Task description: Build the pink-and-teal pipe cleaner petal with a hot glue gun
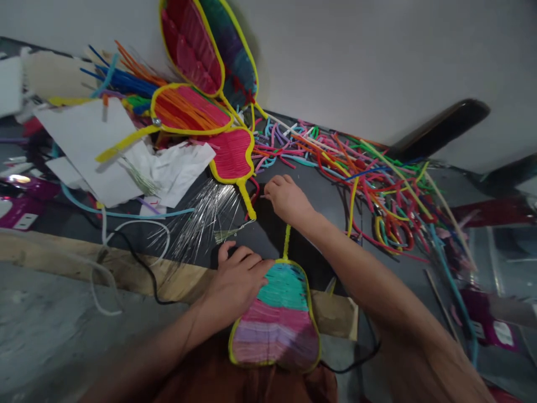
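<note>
A leaf-shaped piece wound with pipe cleaners [279, 313], turquoise, pink and lilac inside a yellow rim, lies over the front table edge, its yellow stem pointing away from me. My left hand [243, 274] rests flat on its upper left side, fingers stretched and thumb apart. Beyond the stem, my right hand [287, 198] is closed in a pinch; a small pale tip shows at its fingers, too small to name. Just left of that hand is a pink piece with a yellow rim and stem [232, 157]. Thin silvery wires [201, 215] are spread beyond my left hand.
More yellow-rimmed pieces, a red one [193, 47] and a teal one [235, 56], lean at the back wall. Loose pipe cleaners [361, 173] tangle along the right. White paper [96, 145] lies left. Purple glue-gun-like tools [31, 204] sit at the left edge. A black cord [145, 268] crosses the wooden edge.
</note>
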Demonstrator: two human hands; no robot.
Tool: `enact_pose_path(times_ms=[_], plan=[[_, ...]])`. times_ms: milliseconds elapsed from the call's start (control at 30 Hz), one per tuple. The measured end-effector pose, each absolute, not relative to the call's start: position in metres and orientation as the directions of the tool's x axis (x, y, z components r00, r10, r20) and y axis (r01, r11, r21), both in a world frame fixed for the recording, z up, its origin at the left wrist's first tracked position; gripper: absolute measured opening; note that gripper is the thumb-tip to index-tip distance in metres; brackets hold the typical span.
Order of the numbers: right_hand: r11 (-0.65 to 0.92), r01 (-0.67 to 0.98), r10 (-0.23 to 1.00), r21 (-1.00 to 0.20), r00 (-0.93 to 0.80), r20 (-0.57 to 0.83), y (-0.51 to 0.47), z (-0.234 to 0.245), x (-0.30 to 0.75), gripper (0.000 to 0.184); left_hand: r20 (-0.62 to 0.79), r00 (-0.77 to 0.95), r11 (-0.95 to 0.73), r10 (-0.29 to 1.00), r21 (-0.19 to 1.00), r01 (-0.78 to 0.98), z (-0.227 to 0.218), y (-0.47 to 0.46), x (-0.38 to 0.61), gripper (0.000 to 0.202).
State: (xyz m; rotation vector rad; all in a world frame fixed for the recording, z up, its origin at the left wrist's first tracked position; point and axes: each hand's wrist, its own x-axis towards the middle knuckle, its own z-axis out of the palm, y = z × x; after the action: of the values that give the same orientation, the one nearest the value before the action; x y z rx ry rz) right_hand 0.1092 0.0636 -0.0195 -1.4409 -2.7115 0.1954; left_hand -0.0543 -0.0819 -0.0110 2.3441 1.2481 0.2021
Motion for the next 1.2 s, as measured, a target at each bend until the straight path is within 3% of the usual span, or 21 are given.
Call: enact_pose_path(times_ms=[67, 300, 467, 833, 1200], plan=[[0.52, 0.843, 0.854, -0.136, -0.518, 0.054, 0.049, -0.012, 0.121, 0.02, -0.086, 0.578, -0.475, 0.812, 0.478, 0.739, -0.012, -0.082, -0.054, 0.026], [0.482, 0.823, 0.874, -0.299, -0.427, 0.233, -0.06, 0.004, 0.16, 0.018, -0.034, 0.577, -0.478, 0.816, 0.52, 0.708, -0.019, -0.084, -0.056, 0.021], [0.454, 0.858, 0.883, -0.242, -0.395, 0.255, -0.1, -0.009, 0.144, 0.017, -0.048, 0.591, -0.484, 0.805, 0.523, 0.701, -0.016, -0.082, -0.055, 0.026], [0.514, 0.835, 0.857, -0.195, -0.49, 0.163, -0.103, -0.02, 0.136, 0.011, -0.034, 0.605, -0.51, 0.796, 0.502, 0.699, -0.019, -0.083, -0.056, 0.024], [0.581, 0.803, 0.814, -0.134, -0.571, 0.106, -0.099, -0.011, 0.136, 0.018, -0.029, 0.611, -0.523, 0.791, 0.486, 0.7, -0.018, -0.082, -0.055, 0.028]])
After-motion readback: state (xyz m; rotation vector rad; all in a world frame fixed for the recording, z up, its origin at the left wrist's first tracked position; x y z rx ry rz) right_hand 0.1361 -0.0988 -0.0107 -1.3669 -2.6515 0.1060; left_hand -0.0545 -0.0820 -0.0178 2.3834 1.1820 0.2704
